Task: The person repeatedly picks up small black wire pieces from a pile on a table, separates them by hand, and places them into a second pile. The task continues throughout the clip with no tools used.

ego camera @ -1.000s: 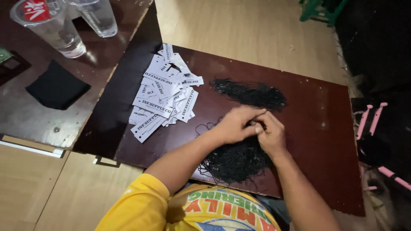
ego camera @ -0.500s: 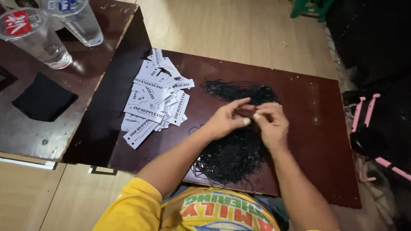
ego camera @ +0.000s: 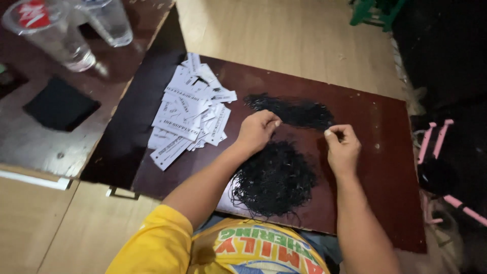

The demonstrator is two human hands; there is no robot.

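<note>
Strings (ego camera: 276, 177), black and thin, heaped nearest, just under both wrists. Left hand (ego camera: 257, 131) pinched shut at the fingertips, right hand (ego camera: 343, 147) pinched likewise, apparently on one fine black string drawn between them, though too thin to see for sure. Could slip from either pinch, or snag and drag a clump off the heap. Second, smaller string pile (ego camera: 294, 112) just beyond the pinch. Left of the left hand, white paper tags (ego camera: 190, 114), loosely fanned, easily scattered by an elbow. Farther left, black pad (ego camera: 60, 103); beyond, two clear plastic cups (ego camera: 61, 38).

Glossy wooden board (ego camera: 385, 152), paper tags (ego camera: 187, 109)
</note>
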